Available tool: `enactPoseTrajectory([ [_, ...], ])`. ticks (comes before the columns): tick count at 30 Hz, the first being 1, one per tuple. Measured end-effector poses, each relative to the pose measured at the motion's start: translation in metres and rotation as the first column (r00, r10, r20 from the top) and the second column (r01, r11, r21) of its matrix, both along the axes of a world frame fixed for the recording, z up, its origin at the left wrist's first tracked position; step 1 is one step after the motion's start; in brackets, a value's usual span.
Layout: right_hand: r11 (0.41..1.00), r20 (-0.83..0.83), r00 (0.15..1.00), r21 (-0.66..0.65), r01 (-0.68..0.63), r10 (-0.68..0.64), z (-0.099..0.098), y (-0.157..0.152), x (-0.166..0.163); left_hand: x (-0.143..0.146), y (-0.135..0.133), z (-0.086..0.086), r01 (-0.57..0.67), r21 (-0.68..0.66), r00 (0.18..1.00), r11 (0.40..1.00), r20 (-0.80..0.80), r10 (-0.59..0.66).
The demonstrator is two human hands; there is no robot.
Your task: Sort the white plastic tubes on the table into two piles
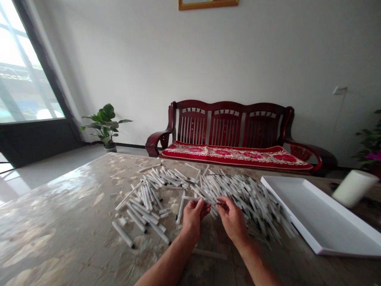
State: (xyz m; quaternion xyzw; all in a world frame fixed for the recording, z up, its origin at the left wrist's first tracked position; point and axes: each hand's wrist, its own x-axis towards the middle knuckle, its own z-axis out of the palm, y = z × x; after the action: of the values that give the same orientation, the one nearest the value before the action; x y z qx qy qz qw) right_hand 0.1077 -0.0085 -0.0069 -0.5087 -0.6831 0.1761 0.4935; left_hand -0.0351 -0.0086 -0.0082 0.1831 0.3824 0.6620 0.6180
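Above the pile, a slim white pen [190, 198] lies across between my two hands. My left hand [193, 218] pinches its barrel between thumb and fingers. At the pen's dark right end, the fingertips of my right hand [233, 220] are closed, partly hiding that end. Around and beyond my hands is a large heap of similar white pens [238, 190], many with black ends. A looser group of pens [149, 194] is spread to the left, and a single pen [210, 253] rests between my forearms.
A shallow white tray [324, 214] stands on the patterned table [68, 222] at the right. Beside it is a white cylinder [355, 188], tilted in view. Behind the table are a dark red wooden bench [226, 127] and a potted plant [105, 125].
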Motion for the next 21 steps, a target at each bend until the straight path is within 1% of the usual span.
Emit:
enactPoseTrajectory([
  [3, 0.997, 0.044, 0.999, -0.074, 0.026, -0.023, 0.0012, -0.0011, 0.0009, -0.0002, -0.0001, 0.0003, 0.002, 0.002, 1.000, 1.000, -0.014, -0.002],
  [5, 0.996, 0.074, 0.997, -0.085, 0.028, -0.022, 0.0016, -0.0014, 0.0014, 0.0002, 0.0000, 0.0002, 0.001, 0.000, 1.000, 1.000, -0.028, -0.001],
  [7, 0.999, 0.042, 0.999, -0.048, 0.009, -0.007, 0.0017, -0.0015, 0.0012, 0.0004, 0.0004, 0.0001, -0.002, -0.004, 0.999, 1.000, -0.033, 0.001],
  [10, 1.000, -0.061, 0.998, -0.018, -0.013, 0.012, 0.0013, -0.0016, 0.0000, 0.0001, 0.0010, 0.0001, -0.001, -0.006, 1.000, 1.000, -0.023, 0.001],
  [12, 0.998, -0.093, 0.996, -0.065, -0.003, -0.003, 0.0002, -0.0012, -0.0005, 0.0001, 0.0011, -0.0001, 0.008, 0.002, 1.000, 1.000, -0.022, -0.008],
  [14, 0.990, -0.082, 0.997, -0.138, -0.008, -0.004, -0.0017, -0.0003, -0.0006, 0.0004, 0.0007, -0.0004, 0.021, 0.012, 0.999, 1.000, -0.032, -0.021],
  [17, 0.977, -0.084, 0.996, -0.209, -0.052, 0.035, -0.0050, 0.0015, -0.0004, 0.0011, -0.0002, -0.0006, 0.032, 0.013, 0.997, 0.999, -0.064, -0.031],
  [19, 0.979, -0.097, 0.994, -0.194, -0.067, 0.049, -0.0060, 0.0024, 0.0000, 0.0013, -0.0006, -0.0002, 0.030, 0.000, 0.997, 1.000, -0.078, -0.030],
  [21, 0.989, -0.061, 0.997, -0.138, -0.052, 0.044, -0.0055, 0.0028, 0.0009, 0.0014, -0.0007, 0.0002, 0.024, -0.015, 0.997, 1.000, -0.077, -0.025],
])
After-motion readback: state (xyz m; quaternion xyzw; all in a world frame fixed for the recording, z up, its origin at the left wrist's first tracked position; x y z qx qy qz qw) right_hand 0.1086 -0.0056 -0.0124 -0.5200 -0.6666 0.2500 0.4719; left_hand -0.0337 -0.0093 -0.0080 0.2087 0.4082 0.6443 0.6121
